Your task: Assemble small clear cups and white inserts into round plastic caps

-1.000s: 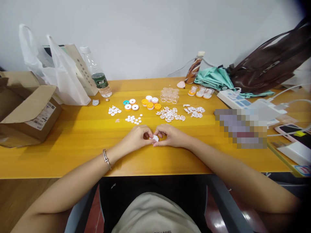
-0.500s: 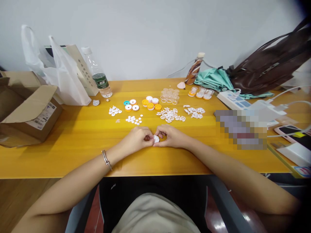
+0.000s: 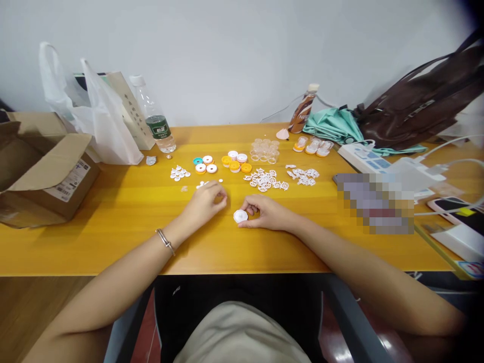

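Note:
Between the thumb and fingers of my right hand (image 3: 260,212) is a white round plastic piece (image 3: 240,216) with a raised centre. My left hand (image 3: 207,199) hovers apart from it, to the left, fingers curled with a gap between thumb and forefinger and nothing visible in them. It partly covers a group of small white discs (image 3: 201,183). Beyond lie white stemmed caps (image 3: 179,173), orange, white and teal round cases (image 3: 234,165), clear plastic cups (image 3: 264,150) and a heap of white openwork pieces (image 3: 261,179).
A cardboard box (image 3: 75,176), plastic bag (image 3: 109,121) and water bottle (image 3: 159,128) stand left. More white pieces (image 3: 304,175) and clear-topped orange pieces (image 3: 313,146) lie right, near a drink bottle (image 3: 302,108), green umbrella (image 3: 330,125), brown bag (image 3: 419,101) and power strip (image 3: 366,157).
My left hand has let go of the white round piece and moved left and away from me, towards the small discs. My right hand stays in place, still holding the piece.

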`<state>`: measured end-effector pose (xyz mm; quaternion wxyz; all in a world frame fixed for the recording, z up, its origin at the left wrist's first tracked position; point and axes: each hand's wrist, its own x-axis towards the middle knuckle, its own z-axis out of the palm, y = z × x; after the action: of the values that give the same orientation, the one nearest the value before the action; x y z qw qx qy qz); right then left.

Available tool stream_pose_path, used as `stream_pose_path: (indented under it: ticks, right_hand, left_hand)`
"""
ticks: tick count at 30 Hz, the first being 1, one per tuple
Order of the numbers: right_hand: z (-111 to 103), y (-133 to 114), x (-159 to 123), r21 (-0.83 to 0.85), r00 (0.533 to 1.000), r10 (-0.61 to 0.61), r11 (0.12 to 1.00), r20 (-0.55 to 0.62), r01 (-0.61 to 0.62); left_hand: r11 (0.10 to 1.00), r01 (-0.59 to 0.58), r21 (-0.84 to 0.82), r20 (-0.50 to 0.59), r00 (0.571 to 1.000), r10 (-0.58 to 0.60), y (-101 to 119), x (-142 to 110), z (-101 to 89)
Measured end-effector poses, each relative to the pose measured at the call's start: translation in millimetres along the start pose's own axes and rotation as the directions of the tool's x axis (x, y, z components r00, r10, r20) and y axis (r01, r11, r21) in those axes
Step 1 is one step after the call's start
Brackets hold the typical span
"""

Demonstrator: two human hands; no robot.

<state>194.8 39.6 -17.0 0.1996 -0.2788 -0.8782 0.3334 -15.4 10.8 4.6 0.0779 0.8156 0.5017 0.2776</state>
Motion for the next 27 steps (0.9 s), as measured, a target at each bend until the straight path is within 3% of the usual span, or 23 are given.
stream_pose_path:
  ticks: [6,14,20,27]
  right_hand:
    - [-0.5,0.6,-0.3,0.024,1.000,0.020,1.000,0.013,-0.020]
    - [-1.4,-0.8,-0.4,0.030,1.000,0.019,0.999,0.024,-0.020]
    - [-0.5,0.7,0.0,0.023,0.999,0.021,0.999,0.025,-0.022]
    - [-0.8,1.9,0.3,0.039,1.000,-0.014,0.999,0.024,0.014]
  left_hand:
    - [0.991,0.053,0.125,-0.017,0.999,-0.051,-22.5,4.5,1.7]
    - [0.985,0.068,0.159,-0.035,0.997,-0.063,-28.8,5.2,1.5]
    - [0.988,-0.155,0.023,0.024,0.988,0.155,-12.1,0.5,4.1]
    - [0.930,-0.353,-0.103,0.235,0.900,0.367,14.9,-7.2,4.5]
